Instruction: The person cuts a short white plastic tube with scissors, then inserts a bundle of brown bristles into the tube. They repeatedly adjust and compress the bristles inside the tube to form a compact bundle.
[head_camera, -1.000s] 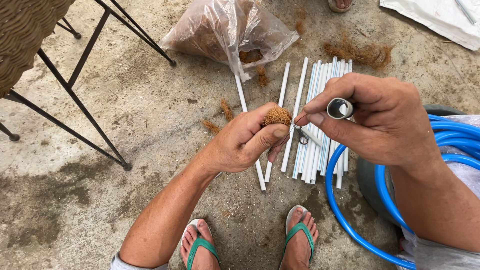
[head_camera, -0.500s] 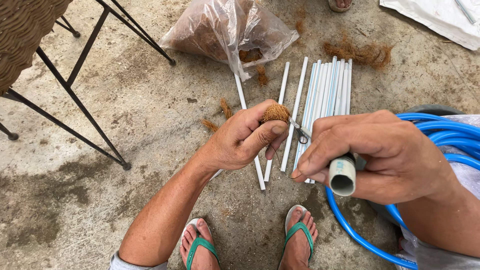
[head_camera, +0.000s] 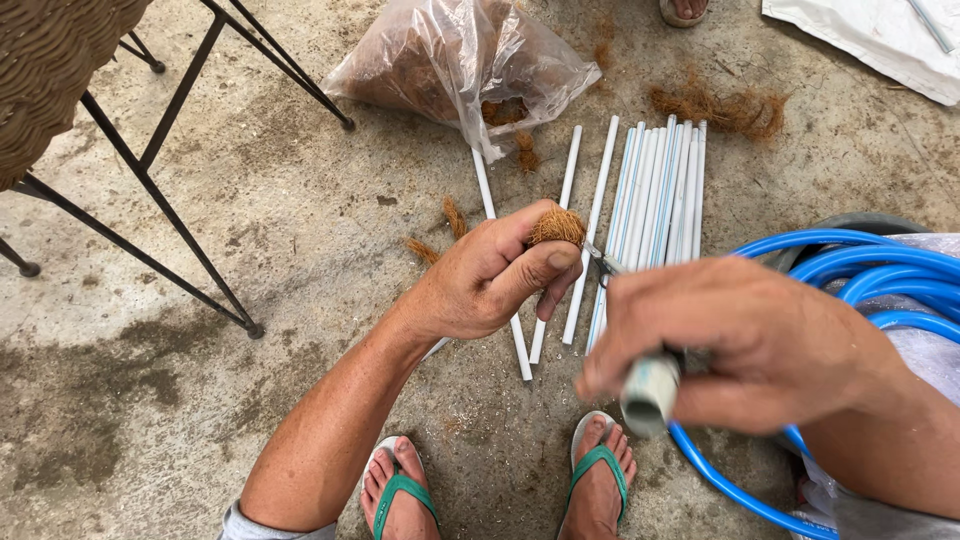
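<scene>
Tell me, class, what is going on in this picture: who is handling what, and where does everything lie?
A person looks down at their own two hands above a concrete floor. The left hand pinches a wad of brown fibre. The right hand, blurred, grips a short white pipe piece with its open end facing the camera. Beneath the hands lie long white pipes side by side. A clear plastic bag of the same fibre lies beyond them, and a coiled blue hose sits on the right.

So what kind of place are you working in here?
Probably an outdoor yard or patio used as a makeshift work spot: bare stained concrete floor, white pipes laid out on it, a plastic bag of brown fibre, and a coiled blue hose.
</scene>
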